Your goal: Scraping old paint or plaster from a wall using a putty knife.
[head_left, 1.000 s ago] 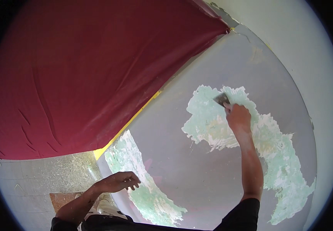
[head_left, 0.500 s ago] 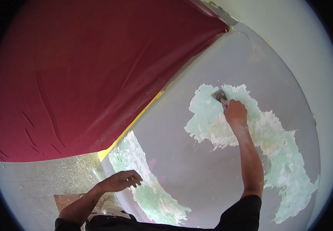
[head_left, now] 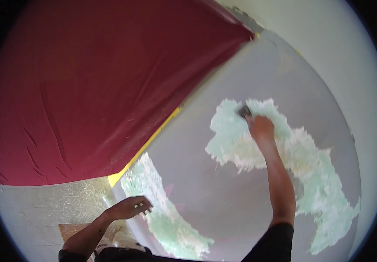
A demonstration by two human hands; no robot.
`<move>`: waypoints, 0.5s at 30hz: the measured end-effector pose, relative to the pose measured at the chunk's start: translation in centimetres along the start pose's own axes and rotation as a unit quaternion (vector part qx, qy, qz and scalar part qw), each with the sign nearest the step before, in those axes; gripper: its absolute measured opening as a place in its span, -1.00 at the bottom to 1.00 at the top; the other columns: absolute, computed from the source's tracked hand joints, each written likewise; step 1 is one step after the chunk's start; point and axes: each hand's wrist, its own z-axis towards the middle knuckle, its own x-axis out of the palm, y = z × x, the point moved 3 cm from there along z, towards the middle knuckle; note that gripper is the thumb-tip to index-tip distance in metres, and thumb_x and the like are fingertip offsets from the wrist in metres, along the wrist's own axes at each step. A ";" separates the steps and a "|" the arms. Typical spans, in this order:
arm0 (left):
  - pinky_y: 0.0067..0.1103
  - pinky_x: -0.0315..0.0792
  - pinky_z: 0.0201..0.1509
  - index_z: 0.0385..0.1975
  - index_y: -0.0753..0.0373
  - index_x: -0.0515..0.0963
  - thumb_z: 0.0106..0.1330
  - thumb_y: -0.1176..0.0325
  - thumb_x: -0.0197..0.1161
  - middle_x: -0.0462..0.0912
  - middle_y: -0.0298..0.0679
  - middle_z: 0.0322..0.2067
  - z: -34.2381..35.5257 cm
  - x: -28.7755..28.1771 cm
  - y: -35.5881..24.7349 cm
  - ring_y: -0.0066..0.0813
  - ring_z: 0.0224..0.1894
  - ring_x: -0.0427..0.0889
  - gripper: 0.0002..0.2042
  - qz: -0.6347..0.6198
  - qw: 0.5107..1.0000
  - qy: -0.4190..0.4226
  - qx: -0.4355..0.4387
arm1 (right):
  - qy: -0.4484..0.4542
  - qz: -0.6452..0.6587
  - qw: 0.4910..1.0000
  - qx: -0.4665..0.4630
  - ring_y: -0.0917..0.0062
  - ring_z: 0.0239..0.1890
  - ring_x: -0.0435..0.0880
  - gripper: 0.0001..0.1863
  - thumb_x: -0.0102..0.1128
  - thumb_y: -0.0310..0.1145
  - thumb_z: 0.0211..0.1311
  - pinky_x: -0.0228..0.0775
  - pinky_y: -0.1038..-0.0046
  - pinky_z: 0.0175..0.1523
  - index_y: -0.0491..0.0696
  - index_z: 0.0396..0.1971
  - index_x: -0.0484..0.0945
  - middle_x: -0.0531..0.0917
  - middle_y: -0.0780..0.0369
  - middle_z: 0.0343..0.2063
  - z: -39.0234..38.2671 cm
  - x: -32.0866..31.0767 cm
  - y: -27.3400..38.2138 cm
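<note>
Flat-bladed scraper (head_left: 243, 111), a little blurred, is at the upper part of a large, ragged pale-green patch (head_left: 228, 136) on a smooth grey panel (head_left: 206, 192). The fingers of the right hand (head_left: 262, 128) are closed around its handle end; the blur hides whether the blade's edge touches the surface. This patch has torn-looking whitish borders and cream blotches, and bends down along the panel's right side. A narrower green-and-white patch (head_left: 172, 227) runs down the panel's left edge. Near its upper part, the left hand (head_left: 129, 208) hangs with fingers loosely bent and spread, grasping nothing visible; whether it touches the panel I cannot tell.

Dark red sheeting (head_left: 88, 87), creased toward its lower left, covers the upper left, with yellow tape (head_left: 129, 164) along part of its border with the panel. Below it is a pale floor (head_left: 22, 209) speckled with whitish bits, and a brown flat piece (head_left: 69, 229) lies near the left forearm. A pale wall-like surface (head_left: 328, 48) curves beyond the panel's right edge.
</note>
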 end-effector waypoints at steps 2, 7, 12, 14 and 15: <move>-0.52 0.51 -0.04 -0.02 0.28 0.48 0.50 0.29 0.03 0.64 -0.23 -0.15 -0.2 0.8 -1.8 -0.46 -0.09 0.64 -0.77 -0.017 0.999 0.034 -0.002 | -0.009 0.039 0.999 0.030 0.18 -0.31 0.70 -0.66 0.02 -0.13 0.39 0.54 0.18 -0.24 -0.01 -0.43 0.66 0.69 0.08 -0.42 0.8 -0.2 0.5; -0.51 0.51 -0.02 -0.02 0.29 0.48 0.49 0.33 0.05 0.63 -0.21 -0.15 -0.9 -1.1 -1.4 -0.45 -0.08 0.63 -0.79 -0.041 0.996 0.027 -0.076 | -0.055 0.061 0.996 -0.044 0.14 -0.39 0.70 -0.60 -0.01 -0.08 0.40 0.53 0.15 -0.30 -0.04 -0.45 0.65 0.68 0.04 -0.45 -1.3 0.7 -0.3; -0.52 0.52 -0.01 -0.01 0.27 0.47 0.49 0.36 0.03 0.63 -0.22 -0.15 -0.6 0.2 -2.7 -0.47 -0.06 0.63 -0.80 -0.035 0.999 0.001 0.012 | -0.018 0.057 0.998 0.020 0.17 -0.28 0.68 -0.70 0.11 -0.06 0.32 0.53 0.17 -0.18 0.05 -0.36 0.69 0.68 0.09 -0.43 0.9 2.0 -0.8; -0.51 0.52 0.00 0.00 0.28 0.46 0.49 0.37 0.03 0.63 -0.23 -0.16 -1.2 -0.3 -2.1 -0.47 -0.06 0.62 -0.79 -0.029 0.997 0.035 -0.056 | 0.010 0.019 1.000 0.006 0.16 -0.25 0.69 -0.66 0.07 -0.11 0.36 0.55 0.18 -0.20 -0.07 -0.39 0.64 0.68 0.08 -0.38 -0.3 1.2 0.0; -0.51 0.52 0.00 0.00 0.28 0.46 0.49 0.37 0.03 0.63 -0.23 -0.16 -1.0 -0.6 -1.6 -0.47 -0.06 0.62 -0.79 -0.028 0.998 0.031 -0.054 | 0.006 0.020 1.000 0.005 0.16 -0.25 0.69 -0.66 0.07 -0.11 0.36 0.55 0.18 -0.20 -0.07 -0.39 0.64 0.68 0.08 -0.38 0.4 1.8 0.3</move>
